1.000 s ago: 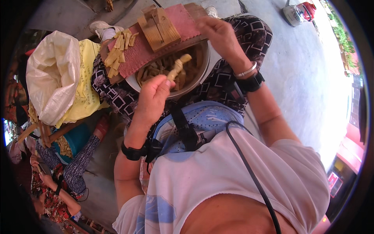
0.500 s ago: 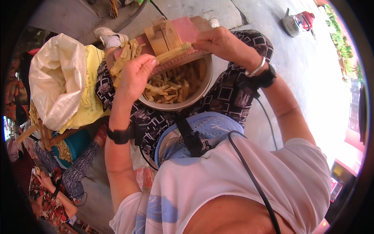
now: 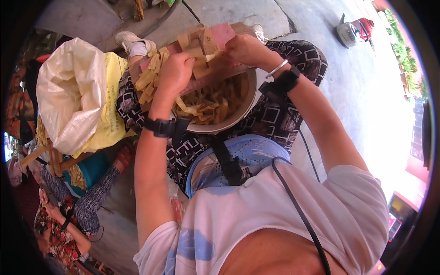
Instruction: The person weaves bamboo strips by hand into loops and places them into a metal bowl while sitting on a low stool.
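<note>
My left hand and my right hand are closed on the two ends of a thin yellowish strip, held across a wooden block with a slot. The block sits on a pink-covered board over my lap. Flat yellowish pieces are heaped at the board's left end. Below the board, a round pot between my legs holds several similar pieces. The strip and block are somewhat blurred by motion.
A white woven sack with a yellow one stands on my left. At lower left a person sits by a teal basin. A kettle sits on the concrete floor at upper right. Black cables run beside me.
My right hand came down to the piece held in my left hand. Both hands then rose onto the wooden block with it, the left moving up and slightly right since half a second ago.
</note>
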Tool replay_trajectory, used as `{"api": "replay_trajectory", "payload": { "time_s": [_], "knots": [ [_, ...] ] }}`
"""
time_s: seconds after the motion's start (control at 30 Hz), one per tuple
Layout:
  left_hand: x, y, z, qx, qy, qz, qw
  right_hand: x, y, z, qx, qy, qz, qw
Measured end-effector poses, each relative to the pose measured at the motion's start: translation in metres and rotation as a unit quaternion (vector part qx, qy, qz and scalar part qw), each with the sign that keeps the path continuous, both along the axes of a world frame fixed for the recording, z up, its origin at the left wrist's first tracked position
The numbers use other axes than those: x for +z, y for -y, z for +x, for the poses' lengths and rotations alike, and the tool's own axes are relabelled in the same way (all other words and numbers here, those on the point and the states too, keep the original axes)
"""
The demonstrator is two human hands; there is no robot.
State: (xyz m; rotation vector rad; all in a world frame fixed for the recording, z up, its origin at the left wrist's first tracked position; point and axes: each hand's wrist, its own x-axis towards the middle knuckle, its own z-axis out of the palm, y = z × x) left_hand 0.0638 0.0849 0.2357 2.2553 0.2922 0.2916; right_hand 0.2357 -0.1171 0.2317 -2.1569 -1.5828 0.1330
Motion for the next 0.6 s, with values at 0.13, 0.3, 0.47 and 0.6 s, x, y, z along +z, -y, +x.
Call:
{"api": "replay_trajectory", "payload": {
  "time_s": [0.13, 0.3, 0.47, 0.6],
  "knots": [
    [0.011, 0.002, -0.007, 0.098, -0.083, 0.158, 0.979, 0.000, 0.015, 0.002, -0.075, 0.080, -0.178, 0.978],
    [0.022, 0.010, -0.033, 0.031, -0.069, -0.050, 0.996, 0.036, 0.036, -0.046, -0.070, -0.048, -0.036, 0.996],
    [0.045, 0.044, -0.031, -0.055, -0.052, -0.148, 0.986, 0.058, 0.002, -0.085, -0.099, -0.269, 0.198, 0.937],
    [0.046, 0.039, -0.025, -0.073, -0.089, -0.193, 0.974, 0.027, 0.003, -0.083, -0.049, -0.209, 0.029, 0.976]
  ]
}}
